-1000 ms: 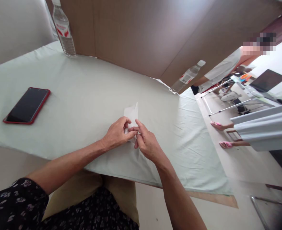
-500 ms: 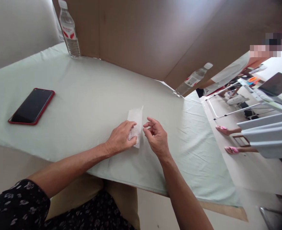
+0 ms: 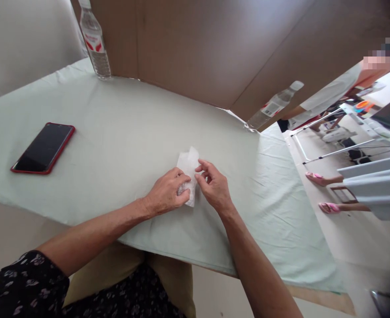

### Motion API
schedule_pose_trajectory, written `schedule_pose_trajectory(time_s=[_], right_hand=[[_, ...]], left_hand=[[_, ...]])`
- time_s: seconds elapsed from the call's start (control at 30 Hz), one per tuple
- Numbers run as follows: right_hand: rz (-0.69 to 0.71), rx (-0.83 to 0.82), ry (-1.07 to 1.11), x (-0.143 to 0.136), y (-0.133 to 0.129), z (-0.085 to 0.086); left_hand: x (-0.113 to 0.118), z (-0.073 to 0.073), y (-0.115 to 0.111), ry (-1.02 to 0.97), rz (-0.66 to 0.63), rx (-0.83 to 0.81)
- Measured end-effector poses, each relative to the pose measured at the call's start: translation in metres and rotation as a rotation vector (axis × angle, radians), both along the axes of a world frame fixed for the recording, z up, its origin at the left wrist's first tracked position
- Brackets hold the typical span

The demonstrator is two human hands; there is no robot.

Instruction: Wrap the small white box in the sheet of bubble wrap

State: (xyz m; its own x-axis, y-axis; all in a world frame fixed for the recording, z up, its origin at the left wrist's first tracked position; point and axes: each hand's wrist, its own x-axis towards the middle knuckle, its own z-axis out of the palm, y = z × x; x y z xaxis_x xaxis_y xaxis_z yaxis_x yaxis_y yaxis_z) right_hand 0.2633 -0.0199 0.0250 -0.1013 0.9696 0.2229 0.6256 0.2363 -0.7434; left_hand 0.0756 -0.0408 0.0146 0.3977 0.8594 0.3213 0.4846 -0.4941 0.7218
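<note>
A small white folded sheet (image 3: pixel 183 160), thin and slightly see-through with a bumpy texture low down, lies on the cloth in front of me. Whether it is tissue or a wrapper I cannot make out. My left hand (image 3: pixel 168 189) grips it from the left, thumb and fingers bent over its lower half and hiding part of it. On the other side, my right hand (image 3: pixel 214 185) has its thumb and curled fingertips at the sheet's right edge, where a loose flap sticks up at the top.
A phone in a red case (image 3: pixel 43 148) lies at left on the pale green tablecloth (image 3: pixel 122 132). Two water bottles (image 3: pixel 95 46) stand against a brown board (image 3: pixel 188 48). At right are a person's legs in pink sandals (image 3: pixel 329 207) and a white-framed table (image 3: pixel 357 115).
My right hand has moved left, up to the sheet's edge. The flap at the top of the sheet now spreads wider and leans right. My left hand keeps its hold.
</note>
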Motion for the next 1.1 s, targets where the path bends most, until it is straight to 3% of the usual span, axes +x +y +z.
schedule_pose_trajectory(time_s=[0.1,0.2,0.27,0.47,0.6,0.73,0.93,1.1], right_hand=[[-0.138,-0.132,0.106,0.007,0.008,-0.001],[-0.149,-0.363,0.218,0.007,0.02,-0.001],[-0.14,-0.418,0.255,0.003,0.029,-0.001],[-0.03,-0.411,0.335,-0.011,0.049,-0.008],[-0.016,-0.383,0.378,-0.01,0.05,-0.013],[0.024,-0.326,0.494,-0.012,0.047,-0.014],[0.079,-0.305,0.591,-0.016,0.034,0.003],[0.168,-0.179,0.4,-0.012,0.002,0.02]], left_hand=[[0.0,-0.001,0.0,-0.009,0.009,0.0],[0.001,-0.001,-0.001,-0.01,0.012,0.001],[0.001,-0.001,-0.001,-0.009,0.008,0.001],[0.001,0.0,-0.003,0.043,0.054,0.058],[0.001,-0.001,-0.004,0.12,0.06,0.216],[0.0,-0.001,-0.003,0.108,0.026,0.207],[0.001,0.0,-0.003,0.079,0.096,0.119],[0.001,-0.004,-0.003,0.011,0.284,0.1]])
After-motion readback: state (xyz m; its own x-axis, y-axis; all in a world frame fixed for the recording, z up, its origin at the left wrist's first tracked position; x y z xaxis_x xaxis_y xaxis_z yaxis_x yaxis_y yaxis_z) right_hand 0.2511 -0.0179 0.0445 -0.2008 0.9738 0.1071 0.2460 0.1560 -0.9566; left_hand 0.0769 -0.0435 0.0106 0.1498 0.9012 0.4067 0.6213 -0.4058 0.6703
